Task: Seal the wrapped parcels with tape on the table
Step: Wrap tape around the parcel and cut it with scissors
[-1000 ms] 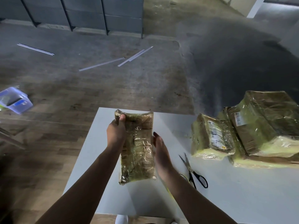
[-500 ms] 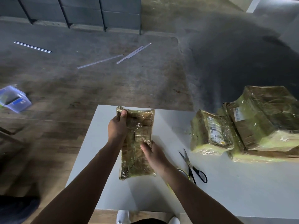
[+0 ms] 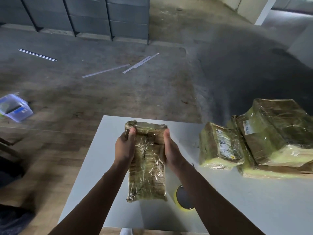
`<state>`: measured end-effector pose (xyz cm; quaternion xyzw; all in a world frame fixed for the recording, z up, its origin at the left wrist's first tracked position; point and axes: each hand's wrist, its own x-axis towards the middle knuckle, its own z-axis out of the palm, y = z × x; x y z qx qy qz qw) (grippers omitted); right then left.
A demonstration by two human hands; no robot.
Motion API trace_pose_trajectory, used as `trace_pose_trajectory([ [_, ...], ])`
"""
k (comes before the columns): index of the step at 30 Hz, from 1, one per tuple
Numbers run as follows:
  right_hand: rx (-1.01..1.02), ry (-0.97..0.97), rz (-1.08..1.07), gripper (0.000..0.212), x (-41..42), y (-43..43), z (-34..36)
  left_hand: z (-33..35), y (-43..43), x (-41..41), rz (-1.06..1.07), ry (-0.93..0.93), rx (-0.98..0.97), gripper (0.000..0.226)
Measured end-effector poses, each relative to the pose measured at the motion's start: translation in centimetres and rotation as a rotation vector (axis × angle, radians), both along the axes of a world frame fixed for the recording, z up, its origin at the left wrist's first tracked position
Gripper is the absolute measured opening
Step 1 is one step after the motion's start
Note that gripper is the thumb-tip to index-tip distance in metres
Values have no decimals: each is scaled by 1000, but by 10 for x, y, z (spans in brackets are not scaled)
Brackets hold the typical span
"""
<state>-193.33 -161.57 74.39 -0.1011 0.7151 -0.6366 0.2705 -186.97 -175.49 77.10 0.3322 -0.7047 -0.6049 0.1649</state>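
A long brown parcel point(image 3: 147, 168) wrapped in clear film lies lengthways on the white table point(image 3: 254, 204), its far end raised slightly. My left hand point(image 3: 125, 148) grips its upper left edge, thumb on top. My right hand point(image 3: 171, 150) holds the upper right edge, thumb on the parcel's side. A yellow tape roll point(image 3: 183, 197) lies on the table just right of the parcel, partly hidden by my right forearm.
A small wrapped parcel with a label point(image 3: 220, 146) and a large wrapped parcel point(image 3: 277, 138) sit at the table's right. On the floor lie a clear plastic box point(image 3: 14, 107) at left and several white strips point(image 3: 135, 67). Grey cabinets point(image 3: 88, 16) stand at the back.
My right hand moved from the parcel's middle up to its upper right edge and now holds it. The scissors are hidden behind my right arm and the tape roll has come into sight.
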Motion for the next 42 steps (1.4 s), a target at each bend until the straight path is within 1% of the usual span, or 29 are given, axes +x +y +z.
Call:
trace_pose_trajectory([
  [1,32,11,-25,77,2,-1,5,1,2,1,9,6,-27,42],
  [4,191,227,-246,58,2,3,19,10,14,2,20,12,-123,27],
  [6,361,464,-323,55,8,10,26,18,23,-1,37,38,-165,20],
  [8,443,765,-323,54,27,11,26,21,28,-8,40,37,-174,20],
  [9,475,879,-289,55,38,10,20,21,29,-13,27,10,-184,21],
  [10,504,932,-228,59,48,8,13,21,32,-18,3,-24,-202,23],
  [11,529,911,-160,67,57,4,7,20,34,-22,-38,-55,-237,26],
  [12,564,849,-100,76,61,0,-4,20,39,-25,-89,-65,-271,29],
  [13,628,810,-49,83,61,-2,-13,22,44,-27,-145,-53,-296,30],
  [14,701,779,-32,85,57,-3,-22,22,49,-27,-207,-23,-315,29],
  [15,737,736,-33,82,50,-2,-26,20,53,-26,-275,5,-324,29],
  [16,699,669,-58,75,42,2,-28,16,55,-25,-327,23,-325,31],
  [17,618,595,-89,67,33,8,-28,11,54,-23,-346,23,-329,33],
  [18,539,538,-129,60,25,15,-25,4,50,-21,-321,-12,-333,35],
  [20,495,451,-191,47,10,31,-15,-15,35,-19,-216,-159,-334,40],
  [22,512,326,-222,37,-3,46,-9,-38,15,-17,-198,-370,-322,48],
  [23,524,276,-228,30,-9,53,-9,-45,9,-15,-235,-464,-269,53],
  [24,525,247,-235,26,-13,58,-11,-53,7,-14,-286,-524,-165,56],
  [25,525,233,-245,24,-16,62,-12,-57,8,-13,-342,-535,-33,55],
  [26,526,242,-260,25,-20,65,-16,-59,11,-13,-377,-501,102,47],
  [27,541,261,-269,27,-23,67,-20,-61,16,-13,-388,-439,192,35],
  [28,551,277,-286,29,-27,69,-26,-64,21,-14,-383,-390,207,22],
  [29,565,275,-305,31,-31,70,-30,-66,24,-17,-359,-349,182,19],
  [32,602,296,-351,49,-44,75,-31,-69,31,-29,-281,-316,106,24],
  [34,624,304,-349,61,-54,78,-25,-67,38,-42,-250,-300,80,27],
  [35,636,296,-339,65,-61,79,-24,-63,41,-48,-244,-302,61,26],
  [38,621,259,-285,73,-83,83,-28,-62,51,-66,-233,-328,-15,22],
  [40,652,226,-248,80,-95,86,-31,-65,56,-75,-234,-331,-34,27],
  [42,734,207,-205,81,-104,90,-35,-68,60,-82,-236,-358,-62,35],
])
